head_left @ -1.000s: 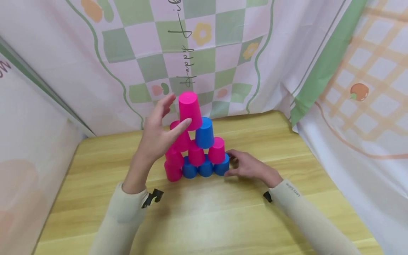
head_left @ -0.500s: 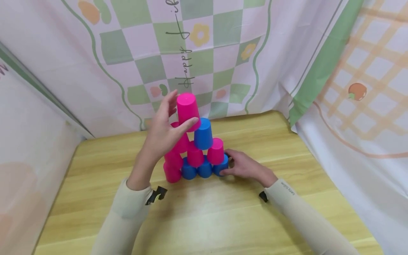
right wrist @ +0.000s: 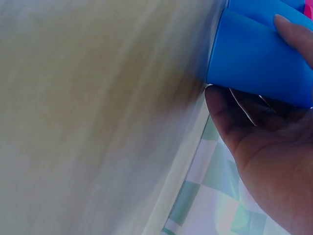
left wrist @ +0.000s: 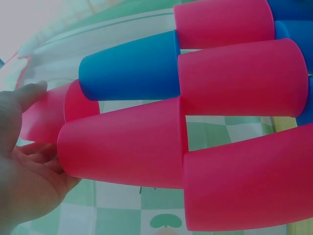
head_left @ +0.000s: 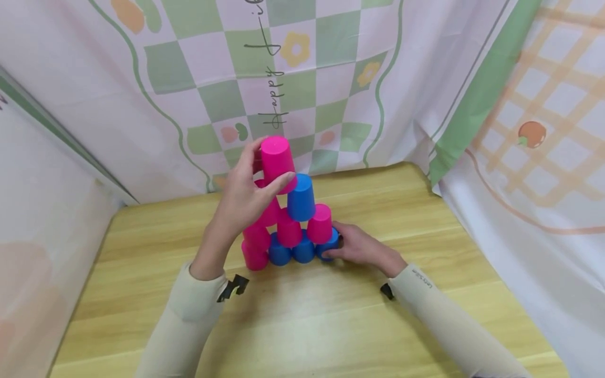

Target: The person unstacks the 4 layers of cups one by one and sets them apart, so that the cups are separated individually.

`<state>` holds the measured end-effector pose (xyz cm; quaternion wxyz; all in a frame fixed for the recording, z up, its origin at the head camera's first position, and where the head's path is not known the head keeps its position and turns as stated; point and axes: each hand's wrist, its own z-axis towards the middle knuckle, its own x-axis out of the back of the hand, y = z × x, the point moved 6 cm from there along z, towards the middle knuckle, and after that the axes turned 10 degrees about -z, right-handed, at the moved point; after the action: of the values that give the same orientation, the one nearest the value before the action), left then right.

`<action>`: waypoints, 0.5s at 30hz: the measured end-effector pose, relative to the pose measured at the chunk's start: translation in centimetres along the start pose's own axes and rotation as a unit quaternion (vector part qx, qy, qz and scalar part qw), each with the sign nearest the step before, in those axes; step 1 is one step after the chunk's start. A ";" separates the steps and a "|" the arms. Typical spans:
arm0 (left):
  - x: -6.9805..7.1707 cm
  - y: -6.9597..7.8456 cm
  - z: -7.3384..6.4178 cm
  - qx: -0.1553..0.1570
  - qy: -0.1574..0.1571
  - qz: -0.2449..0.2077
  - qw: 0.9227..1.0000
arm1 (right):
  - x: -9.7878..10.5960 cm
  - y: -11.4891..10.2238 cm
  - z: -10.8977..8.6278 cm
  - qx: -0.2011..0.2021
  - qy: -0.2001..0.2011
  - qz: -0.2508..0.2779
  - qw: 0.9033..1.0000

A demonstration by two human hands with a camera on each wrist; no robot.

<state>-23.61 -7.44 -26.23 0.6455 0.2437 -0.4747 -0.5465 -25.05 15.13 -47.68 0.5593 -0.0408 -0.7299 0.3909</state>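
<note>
While our left hand (head_left: 242, 197) clamps the top pink cup (head_left: 276, 156), our right hand (head_left: 361, 245) (fingers clamped likewise) grips a bottom blue cup (right wrist: 257, 58).

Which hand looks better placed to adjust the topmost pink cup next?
Likely the left hand: its thumb and fingers bracket the topmost pink cup. The right hand is lower, at the bottom row's rightmost blue cup.
</note>
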 end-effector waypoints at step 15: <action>0.5 1.7 -0.5 -0.023 0.007 -0.040 0.999 | 0.2 0.1 0.1 -0.008 0.019 -0.005 1.000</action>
<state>-22.36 -7.55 -24.85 0.6322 0.2516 -0.4474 -0.5805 -25.22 15.27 -47.58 0.5745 -0.0488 -0.7225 0.3815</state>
